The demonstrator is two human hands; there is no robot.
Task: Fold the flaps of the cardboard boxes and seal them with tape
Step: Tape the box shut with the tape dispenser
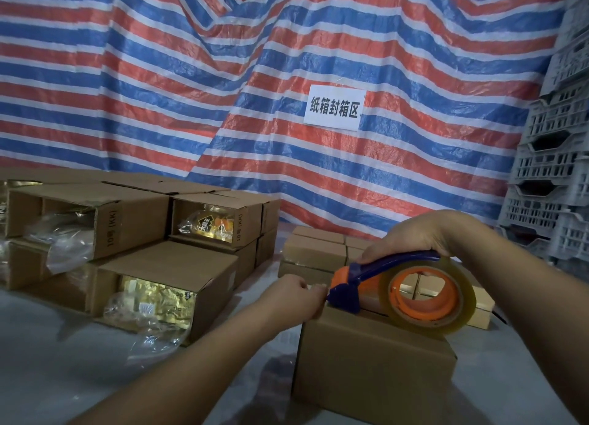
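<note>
Box being sealed [373,361] sits on the table [63,377] directly in front, flaps folded shut. Tape dispenser [398,287] is set on the box top with the cutter end at the left edge, so the strip can presumably be started over that edge. Right hand [411,236] is wrapped around the blue handle from above, which keeps the roll [427,297] pressed down. Left hand [296,297] is placed at the top left corner of the box, fingers curled together just beside the cutter; the tape end appears to be pinched there, likely to anchor it on the side wall, but clear tape cannot be confirmed between the fingertips.

Unsealed boxes [159,284] are stacked at left, open ends facing the camera, wrapped goods visible inside; likely the queue. Closed boxes [315,249] are grouped behind the dispenser, presumably done. Grey crates [554,169] stacked at far right, paper sign [334,107] on the striped tarp [223,74].
</note>
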